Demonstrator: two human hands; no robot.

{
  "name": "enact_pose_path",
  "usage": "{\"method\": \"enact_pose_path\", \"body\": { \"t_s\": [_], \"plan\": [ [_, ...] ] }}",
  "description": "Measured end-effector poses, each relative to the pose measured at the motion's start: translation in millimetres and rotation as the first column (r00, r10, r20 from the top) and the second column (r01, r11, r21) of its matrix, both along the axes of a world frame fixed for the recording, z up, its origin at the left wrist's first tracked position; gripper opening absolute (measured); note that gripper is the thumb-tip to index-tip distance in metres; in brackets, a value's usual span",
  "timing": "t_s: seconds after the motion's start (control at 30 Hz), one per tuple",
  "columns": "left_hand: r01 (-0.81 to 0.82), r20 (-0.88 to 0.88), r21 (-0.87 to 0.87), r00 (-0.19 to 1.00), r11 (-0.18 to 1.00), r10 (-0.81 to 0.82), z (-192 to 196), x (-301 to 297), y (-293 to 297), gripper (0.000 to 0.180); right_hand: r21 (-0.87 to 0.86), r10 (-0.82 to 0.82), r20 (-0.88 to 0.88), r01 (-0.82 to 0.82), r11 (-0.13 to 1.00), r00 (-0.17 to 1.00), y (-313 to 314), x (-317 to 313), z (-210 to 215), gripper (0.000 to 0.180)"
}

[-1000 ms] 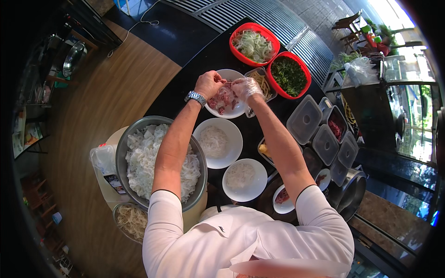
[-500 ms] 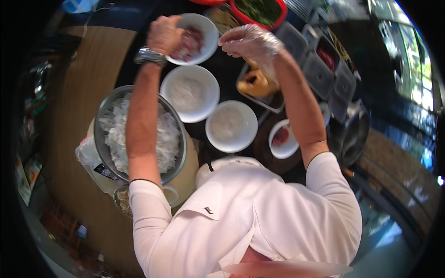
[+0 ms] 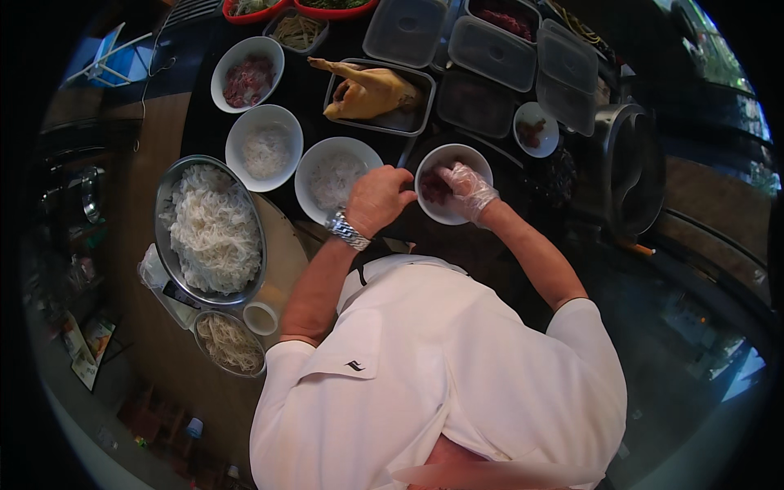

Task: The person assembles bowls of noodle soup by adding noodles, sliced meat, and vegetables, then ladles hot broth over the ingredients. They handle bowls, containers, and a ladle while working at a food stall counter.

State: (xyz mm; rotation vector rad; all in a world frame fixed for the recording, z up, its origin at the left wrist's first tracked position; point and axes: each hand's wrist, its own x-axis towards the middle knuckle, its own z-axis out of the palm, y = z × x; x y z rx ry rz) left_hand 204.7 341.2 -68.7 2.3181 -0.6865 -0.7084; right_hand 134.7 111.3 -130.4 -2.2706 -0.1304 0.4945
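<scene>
My right hand [image 3: 467, 193], in a clear plastic glove, reaches into a white bowl [image 3: 482, 159]. Its fingers close on dark red raw meat [image 3: 434, 188] there; the fingertips are partly hidden. Just left of that bowl is my bare left hand [image 3: 378, 198], a metal watch on its wrist. Its thumb and forefinger are apart by the bowl's rim; I cannot tell whether they touch it. Beneath and behind this hand stands a bowl of white noodles [image 3: 335, 175]. A second noodle bowl [image 3: 265, 151] stands farther left, with a bowl of meat-topped noodles [image 3: 247, 80] beyond it.
A large metal bowl of noodles [image 3: 214, 233] stands left, above a smaller bowl of thin strands [image 3: 230, 343]. A cooked whole bird [image 3: 371, 94] lies in a tray ahead. Lidded containers [image 3: 492, 53] stand behind, a small sauce bowl [image 3: 536, 131] and a metal pot [image 3: 629, 171] right.
Both hands have come back toward me from the far left bowl. The right hand has entered the meat bowl; the left has moved right and nearer. The view has shifted.
</scene>
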Motion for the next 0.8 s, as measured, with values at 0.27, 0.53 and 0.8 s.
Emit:
{"method": "enact_pose_path", "body": {
  "t_s": [0.27,0.53,0.8],
  "plan": [
    [-0.146,0.488,0.022,0.865,0.989,0.116,-57,-69,-67,0.034,-0.089,-0.057,0.11,0.067,0.994,0.992,-31,-18,-14,0.024],
    [-0.104,0.617,0.269,0.782,0.957,-0.089,-81,-63,-85,0.013,-0.262,0.051,0.161,-0.007,0.965,0.986,-9,-15,-25,0.039],
    [-0.018,0.621,0.282,0.766,0.959,-0.168,-76,-60,-83,0.01,0.256,-0.283,-0.51,0.457,0.852,0.812,-56,-9,8,0.025]
  ]
}}
